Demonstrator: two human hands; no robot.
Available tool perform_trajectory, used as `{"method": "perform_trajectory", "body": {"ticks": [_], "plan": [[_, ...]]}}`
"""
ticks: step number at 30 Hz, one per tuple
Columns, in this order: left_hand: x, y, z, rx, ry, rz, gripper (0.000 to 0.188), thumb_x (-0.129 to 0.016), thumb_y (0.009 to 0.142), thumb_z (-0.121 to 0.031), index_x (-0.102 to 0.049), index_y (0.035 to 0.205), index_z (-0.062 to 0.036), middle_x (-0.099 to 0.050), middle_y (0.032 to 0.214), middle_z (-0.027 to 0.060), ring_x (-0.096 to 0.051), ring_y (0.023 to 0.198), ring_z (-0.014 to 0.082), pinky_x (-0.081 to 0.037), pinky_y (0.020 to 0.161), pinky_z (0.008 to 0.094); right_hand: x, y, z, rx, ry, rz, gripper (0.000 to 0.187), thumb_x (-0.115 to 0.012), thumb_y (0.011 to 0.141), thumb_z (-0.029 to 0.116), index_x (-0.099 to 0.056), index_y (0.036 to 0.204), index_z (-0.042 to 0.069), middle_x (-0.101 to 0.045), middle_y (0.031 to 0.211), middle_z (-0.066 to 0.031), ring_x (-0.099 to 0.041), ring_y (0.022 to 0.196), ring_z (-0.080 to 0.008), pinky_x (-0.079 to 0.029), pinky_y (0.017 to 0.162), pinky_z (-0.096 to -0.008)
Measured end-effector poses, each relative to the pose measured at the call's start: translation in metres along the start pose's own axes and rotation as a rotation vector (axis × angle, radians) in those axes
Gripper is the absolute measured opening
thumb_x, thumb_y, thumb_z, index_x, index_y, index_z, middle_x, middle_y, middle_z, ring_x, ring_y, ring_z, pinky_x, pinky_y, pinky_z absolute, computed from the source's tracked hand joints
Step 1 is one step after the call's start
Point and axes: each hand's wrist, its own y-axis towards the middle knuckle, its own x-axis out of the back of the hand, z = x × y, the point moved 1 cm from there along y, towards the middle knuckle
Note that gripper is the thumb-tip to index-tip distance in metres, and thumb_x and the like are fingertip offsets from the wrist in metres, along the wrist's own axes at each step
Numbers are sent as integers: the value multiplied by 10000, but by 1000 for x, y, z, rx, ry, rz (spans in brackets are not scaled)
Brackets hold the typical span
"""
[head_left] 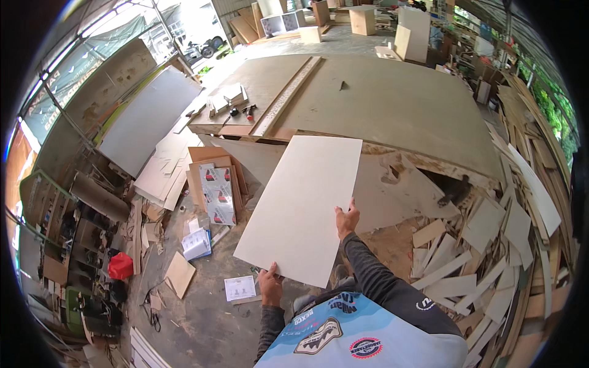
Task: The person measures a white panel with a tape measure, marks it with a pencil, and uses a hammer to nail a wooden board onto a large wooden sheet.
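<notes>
A large white rectangular board (300,202) is held in front of me, tilted away, its far end at the near edge of a big worktable (392,92). My left hand (270,285) grips the board's near left edge, thumb on top and the other fingers hidden beneath. On the right edge, about midway along, my right hand (347,219) is closed on the same board. Across the left part of the table lies a long straight wooden strip (287,95). Left of it are a small red and black tool (250,112) and a tape measure (234,112).
Wood offcuts (448,264) lie heaped on the floor at right. To the left, cardboard sheets and a patterned panel (218,195) lean below the table. Papers (240,288), a small square board (180,274) and a red bag-like object (120,265) are on the floor.
</notes>
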Motion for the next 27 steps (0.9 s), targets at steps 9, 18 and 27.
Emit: {"method": "perform_trajectory", "body": {"ticks": [9,18,27], "plan": [[-118,191,-84,-408,508,-272,361,-544,1043,-331,-675,984,-1,-667,802,57,-616,702,145,-502,644,310,-7,216,47,179,130,-36,656,-673,835,95,-476,1404,-166,-721,1142,-272,-706,1003,-272,-531,902,-352],[-325,542,-91,-577,850,378,427,-587,996,-337,-645,1208,28,-672,1126,240,-638,1101,351,-500,954,429,40,291,54,133,66,-191,625,-629,907,-26,-396,1476,-141,-559,1452,-226,-592,1249,-243,-457,1052,-327],[-359,708,-57,-522,1734,465,738,-505,1007,-513,-331,1556,-53,-358,1558,273,-365,1441,416,-306,1153,595,-28,291,52,11,80,-241,621,-623,934,-22,-386,1501,-111,-573,1433,-215,-592,1214,-205,-468,1021,-300]]}}
